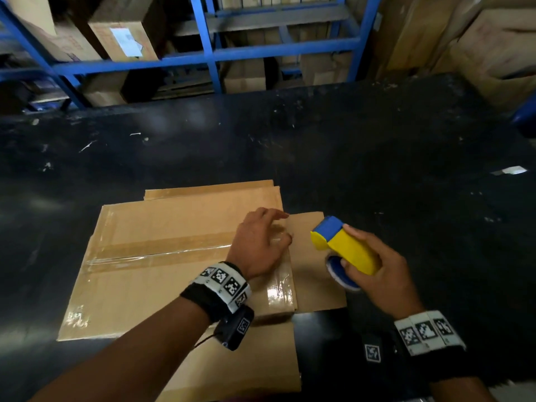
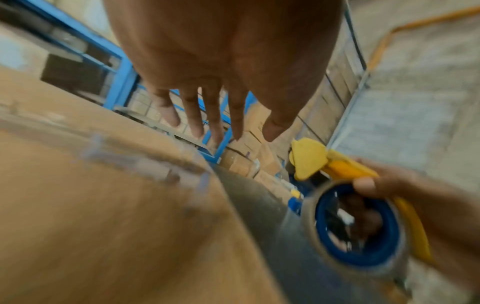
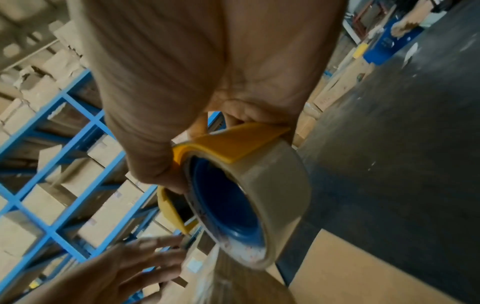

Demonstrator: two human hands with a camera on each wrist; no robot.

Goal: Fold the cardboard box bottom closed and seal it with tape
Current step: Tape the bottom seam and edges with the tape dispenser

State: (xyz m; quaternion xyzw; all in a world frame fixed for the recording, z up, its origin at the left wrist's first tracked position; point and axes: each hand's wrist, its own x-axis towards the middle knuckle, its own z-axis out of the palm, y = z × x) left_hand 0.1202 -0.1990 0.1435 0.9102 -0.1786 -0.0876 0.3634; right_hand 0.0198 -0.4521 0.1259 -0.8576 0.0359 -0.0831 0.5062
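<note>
A brown cardboard box (image 1: 162,274) stands on the black table (image 1: 377,158) with its bottom flaps folded shut. A clear tape strip (image 1: 150,253) runs along the middle seam, and more tape shines at the right edge. My left hand (image 1: 261,242) lies with straight, spread fingers (image 2: 192,115) over the seam's right end. To its right, my right hand (image 1: 377,271) grips a yellow and blue tape dispenser (image 1: 345,245) with a roll of clear tape (image 3: 275,185), held just above a loose side flap (image 1: 316,274). Tape seems to run from the roll down to the box.
Blue metal shelving (image 1: 211,53) packed with cardboard boxes (image 1: 121,33) stands behind the table. Larger cartons (image 1: 499,50) are stacked at the back right. The box's other flaps stick out flat at its far, right and near sides (image 1: 246,361).
</note>
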